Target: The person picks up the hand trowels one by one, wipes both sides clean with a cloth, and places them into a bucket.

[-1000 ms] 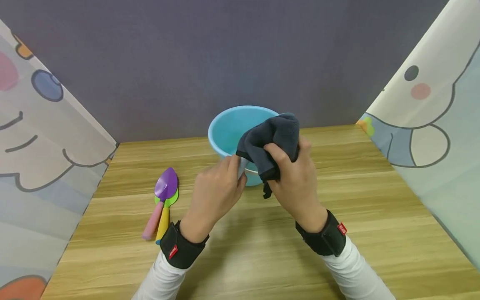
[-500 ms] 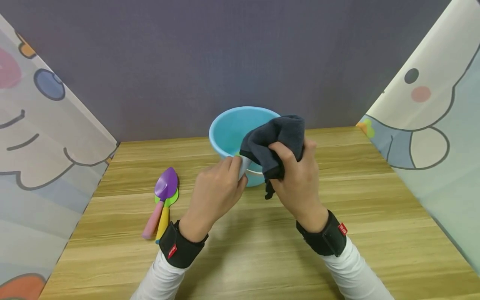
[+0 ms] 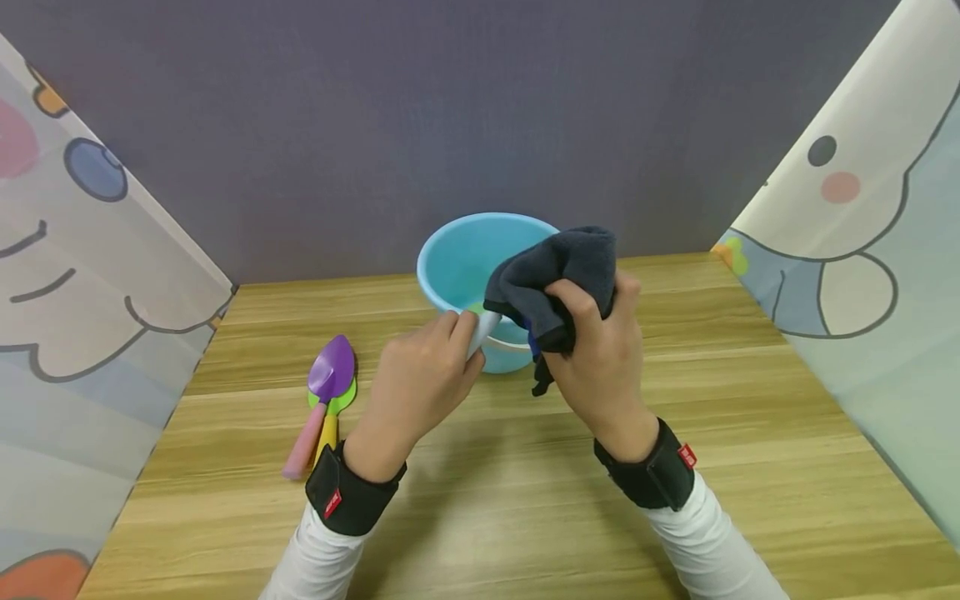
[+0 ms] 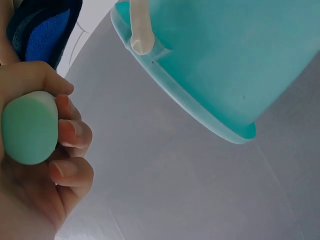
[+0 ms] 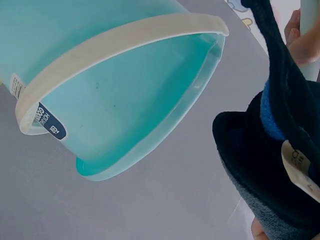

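My left hand (image 3: 423, 375) grips a pale stick-like handle (image 3: 483, 327); its rounded mint-green end (image 4: 30, 127) shows in the left wrist view. The handle's far part passes under a dark grey cloth (image 3: 577, 271), which hides what kind of tool it is. My right hand (image 3: 600, 375) holds this cloth bunched, thumb on the near side. Blue lining and a white label (image 5: 300, 170) show on the cloth in the right wrist view. Both hands are raised in front of a light blue bucket (image 3: 450, 271), partly covering it.
Left of my hands, a purple trowel with a pink handle (image 3: 332, 371) lies over a green tool with a yellow handle (image 3: 345, 397) on the wooden table (image 3: 750, 400). The bucket has a white carrying handle (image 5: 125, 42). A grey wall (image 3: 480, 108) stands behind.
My right hand and the cloth have shifted slightly right. My left hand has drawn a little left, so more of the pale handle shows. Some blue lining has become visible.
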`<action>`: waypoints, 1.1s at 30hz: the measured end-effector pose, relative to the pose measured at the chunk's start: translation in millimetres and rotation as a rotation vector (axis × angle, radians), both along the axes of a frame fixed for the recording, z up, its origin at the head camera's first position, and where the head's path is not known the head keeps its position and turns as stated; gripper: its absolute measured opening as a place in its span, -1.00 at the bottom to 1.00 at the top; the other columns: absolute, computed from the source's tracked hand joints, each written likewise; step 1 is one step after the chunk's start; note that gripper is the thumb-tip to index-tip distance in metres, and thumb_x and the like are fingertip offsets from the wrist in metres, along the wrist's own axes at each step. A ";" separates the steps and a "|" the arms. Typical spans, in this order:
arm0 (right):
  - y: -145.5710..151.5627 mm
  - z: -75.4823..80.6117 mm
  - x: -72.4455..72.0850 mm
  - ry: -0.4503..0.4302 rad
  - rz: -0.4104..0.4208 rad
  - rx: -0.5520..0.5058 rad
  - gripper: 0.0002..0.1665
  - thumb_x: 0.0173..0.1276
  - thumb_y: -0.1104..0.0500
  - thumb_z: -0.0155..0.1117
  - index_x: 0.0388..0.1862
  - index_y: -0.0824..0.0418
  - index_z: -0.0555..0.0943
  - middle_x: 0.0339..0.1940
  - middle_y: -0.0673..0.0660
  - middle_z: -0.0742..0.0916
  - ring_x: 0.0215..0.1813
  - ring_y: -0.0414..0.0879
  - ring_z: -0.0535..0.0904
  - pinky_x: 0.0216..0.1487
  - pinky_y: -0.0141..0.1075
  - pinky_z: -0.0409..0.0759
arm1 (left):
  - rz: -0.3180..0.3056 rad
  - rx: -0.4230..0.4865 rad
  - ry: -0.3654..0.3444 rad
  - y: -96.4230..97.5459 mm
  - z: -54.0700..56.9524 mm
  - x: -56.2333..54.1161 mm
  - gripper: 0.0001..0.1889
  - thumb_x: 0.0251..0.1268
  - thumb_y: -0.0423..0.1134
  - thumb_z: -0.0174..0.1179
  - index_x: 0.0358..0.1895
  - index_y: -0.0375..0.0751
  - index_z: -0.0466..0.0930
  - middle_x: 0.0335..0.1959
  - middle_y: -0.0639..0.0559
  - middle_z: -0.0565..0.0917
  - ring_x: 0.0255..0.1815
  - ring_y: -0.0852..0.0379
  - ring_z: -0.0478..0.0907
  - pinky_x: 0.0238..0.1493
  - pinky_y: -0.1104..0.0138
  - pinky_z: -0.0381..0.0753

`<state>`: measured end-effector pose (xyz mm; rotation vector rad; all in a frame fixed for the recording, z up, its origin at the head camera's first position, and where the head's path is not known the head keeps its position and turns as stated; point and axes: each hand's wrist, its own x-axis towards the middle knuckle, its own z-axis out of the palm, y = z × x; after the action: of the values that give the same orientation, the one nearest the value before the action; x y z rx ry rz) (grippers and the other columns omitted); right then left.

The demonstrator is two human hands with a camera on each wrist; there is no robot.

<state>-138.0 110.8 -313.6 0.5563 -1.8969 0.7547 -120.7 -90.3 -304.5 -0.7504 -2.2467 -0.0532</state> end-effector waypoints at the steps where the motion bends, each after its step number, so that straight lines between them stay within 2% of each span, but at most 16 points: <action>1: 0.3 0.0 -0.1 0.002 0.000 -0.005 -0.69 0.47 0.16 0.27 0.11 0.10 0.43 0.06 0.46 0.39 -0.18 0.31 0.51 -0.33 0.14 0.57 | -0.004 0.003 -0.003 -0.3 0.1 -0.1 -0.71 0.11 -0.27 0.43 -0.26 -0.26 0.47 -0.58 0.05 0.42 -0.68 0.21 0.26 -0.71 0.37 0.23; 6: 2.3 0.5 -0.7 0.007 0.000 -0.027 -0.65 0.42 0.22 0.32 0.10 0.12 0.44 0.05 0.45 0.39 -0.16 0.30 0.50 -0.29 0.13 0.54 | -0.020 0.004 -0.021 -3.2 0.5 -0.8 -0.72 0.12 -0.28 0.42 -0.28 -0.26 0.45 -0.59 0.06 0.41 -0.67 0.21 0.24 -0.70 0.39 0.21; 14: 3.8 2.9 -1.9 0.011 0.000 -0.062 -0.67 0.44 0.18 0.31 0.09 0.14 0.44 0.06 0.46 0.40 -0.10 0.32 0.50 -0.23 0.14 0.54 | -0.043 0.008 -0.026 -9.2 2.8 -1.2 -0.71 0.10 -0.29 0.41 -0.33 -0.24 0.42 -0.62 0.09 0.35 -0.67 0.24 0.16 -0.69 0.41 0.11; 24: 5.2 4.9 -3.6 0.019 -0.028 -0.128 -0.66 0.41 0.19 0.33 0.08 0.13 0.45 0.06 0.48 0.41 -0.08 0.32 0.52 -0.21 0.18 0.58 | -0.057 0.015 -0.035 -9.7 2.6 -2.3 -0.71 0.11 -0.28 0.40 -0.33 -0.25 0.42 -0.63 0.09 0.32 -0.67 0.23 0.15 -0.68 0.42 0.08; 28: 6.4 6.6 -5.4 0.019 -0.042 -0.155 -0.64 0.38 0.21 0.36 0.07 0.13 0.44 0.05 0.50 0.42 -0.02 0.31 0.50 -0.17 0.17 0.57 | -0.052 0.021 -0.043 -9.2 2.6 -2.6 -0.73 0.12 -0.29 0.38 -0.35 -0.25 0.41 -0.64 0.09 0.31 -0.68 0.24 0.14 -0.68 0.42 0.07; 33: 7.8 8.6 -7.4 0.013 -0.057 -0.176 -0.62 0.37 0.22 0.39 0.06 0.13 0.45 0.04 0.50 0.42 -0.01 0.29 0.49 -0.15 0.12 0.54 | -0.012 0.029 -0.062 -10.1 2.8 -1.5 -0.70 0.12 -0.28 0.41 -0.35 -0.24 0.40 -0.64 0.09 0.31 -0.67 0.24 0.15 -0.68 0.42 0.06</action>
<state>-145.4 118.6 -305.1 0.3944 -1.8057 0.8689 -122.2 -100.4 -301.6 -0.7557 -2.2956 -0.1166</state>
